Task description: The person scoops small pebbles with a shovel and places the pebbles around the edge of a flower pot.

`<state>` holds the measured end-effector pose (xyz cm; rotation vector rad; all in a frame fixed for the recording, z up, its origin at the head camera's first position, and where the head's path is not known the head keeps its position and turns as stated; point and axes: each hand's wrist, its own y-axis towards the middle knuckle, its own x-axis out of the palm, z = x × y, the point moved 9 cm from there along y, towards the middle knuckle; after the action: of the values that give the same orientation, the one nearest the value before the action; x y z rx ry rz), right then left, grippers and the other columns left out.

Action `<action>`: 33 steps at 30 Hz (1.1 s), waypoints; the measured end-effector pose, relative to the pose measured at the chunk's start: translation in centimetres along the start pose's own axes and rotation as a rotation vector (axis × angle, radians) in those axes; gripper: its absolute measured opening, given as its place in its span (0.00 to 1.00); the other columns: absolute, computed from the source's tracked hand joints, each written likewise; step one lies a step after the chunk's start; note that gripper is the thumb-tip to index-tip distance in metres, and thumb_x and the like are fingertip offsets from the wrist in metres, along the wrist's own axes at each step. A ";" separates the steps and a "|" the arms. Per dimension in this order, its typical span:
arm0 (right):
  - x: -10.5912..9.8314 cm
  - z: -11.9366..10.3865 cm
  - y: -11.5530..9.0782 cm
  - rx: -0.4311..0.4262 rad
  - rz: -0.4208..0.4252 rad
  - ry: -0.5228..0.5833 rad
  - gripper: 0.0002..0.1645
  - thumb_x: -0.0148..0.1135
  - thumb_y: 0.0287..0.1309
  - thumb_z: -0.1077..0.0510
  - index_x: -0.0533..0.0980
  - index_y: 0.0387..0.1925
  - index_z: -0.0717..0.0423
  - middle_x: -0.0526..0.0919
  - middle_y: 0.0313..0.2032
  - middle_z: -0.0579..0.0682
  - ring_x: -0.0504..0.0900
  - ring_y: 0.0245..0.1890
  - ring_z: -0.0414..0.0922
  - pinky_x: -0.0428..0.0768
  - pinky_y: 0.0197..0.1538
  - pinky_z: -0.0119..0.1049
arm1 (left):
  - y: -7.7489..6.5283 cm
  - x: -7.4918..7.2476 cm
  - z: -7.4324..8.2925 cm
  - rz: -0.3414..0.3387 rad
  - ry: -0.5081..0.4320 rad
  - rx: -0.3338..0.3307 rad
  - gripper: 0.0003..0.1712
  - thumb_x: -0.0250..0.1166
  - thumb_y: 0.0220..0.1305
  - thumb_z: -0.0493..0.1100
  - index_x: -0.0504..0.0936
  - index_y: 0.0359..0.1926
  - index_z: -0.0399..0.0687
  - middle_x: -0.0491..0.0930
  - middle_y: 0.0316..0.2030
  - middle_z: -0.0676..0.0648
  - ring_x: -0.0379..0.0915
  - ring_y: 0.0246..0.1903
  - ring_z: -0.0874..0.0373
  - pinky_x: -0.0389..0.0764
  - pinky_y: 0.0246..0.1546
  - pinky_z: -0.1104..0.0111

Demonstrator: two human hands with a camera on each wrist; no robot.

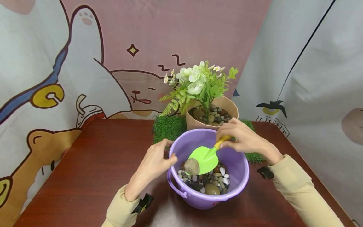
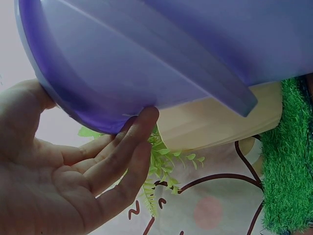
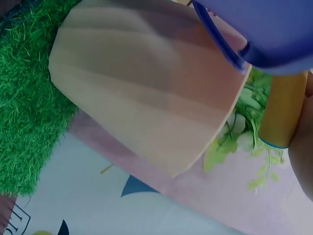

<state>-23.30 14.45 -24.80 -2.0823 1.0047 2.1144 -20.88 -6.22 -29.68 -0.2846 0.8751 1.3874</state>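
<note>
A purple bucket (image 1: 202,202) stands at the front of the table with a layer of pebbles (image 1: 208,180) in its bottom. My left hand (image 1: 153,160) holds its left rim, thumb over the edge; the left wrist view shows the fingers against the bucket's outer wall (image 2: 107,63). With my right hand (image 1: 241,136) I grip the yellow handle (image 3: 283,107) of a small green trowel (image 1: 208,159). Its blade slants down into the bucket, and a large grey-brown stone (image 1: 192,166) sits at the blade's left edge.
Close behind the bucket is a beige pot (image 1: 198,123) with white flowers (image 1: 195,78), green leaves and pebbles. Artificial grass (image 1: 170,128) lies around the pot. The brown table (image 1: 107,164) meets cartoon-printed cloth (image 1: 158,28) at the back. The bucket's handle (image 1: 175,186) hangs at its left.
</note>
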 end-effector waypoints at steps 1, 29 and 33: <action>-0.2 0.1 -0.1 0.011 0.007 -0.003 0.11 0.70 0.38 0.53 0.79 0.30 0.42 0.80 0.32 0.34 0.72 0.31 0.30 0.56 0.40 0.29 | 0.0 0.0 0.0 -0.001 -0.001 -0.001 0.20 0.61 0.45 0.40 0.78 0.44 0.46 0.83 0.35 0.49 0.78 0.28 0.66 0.74 0.30 0.72; -6.1 3.5 -1.7 0.357 0.140 -0.456 0.12 0.71 0.37 0.51 0.81 0.24 0.55 0.83 0.22 0.49 0.77 0.21 0.46 0.64 0.37 0.43 | -0.1 0.1 -0.1 -0.024 -0.016 -0.016 0.22 0.61 0.45 0.43 0.78 0.46 0.46 0.82 0.36 0.51 0.77 0.28 0.67 0.73 0.30 0.73; -6.1 4.4 -1.5 0.462 0.104 -0.453 0.12 0.70 0.41 0.51 0.81 0.25 0.55 0.83 0.23 0.50 0.77 0.20 0.46 0.64 0.38 0.44 | -0.1 0.0 -0.1 -0.025 -0.017 -0.012 0.22 0.60 0.45 0.43 0.77 0.46 0.45 0.82 0.36 0.50 0.77 0.28 0.66 0.73 0.29 0.73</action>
<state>-25.86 20.11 -20.32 -1.2967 1.3747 2.0053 -20.84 -6.27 -29.80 -0.2909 0.8468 1.3703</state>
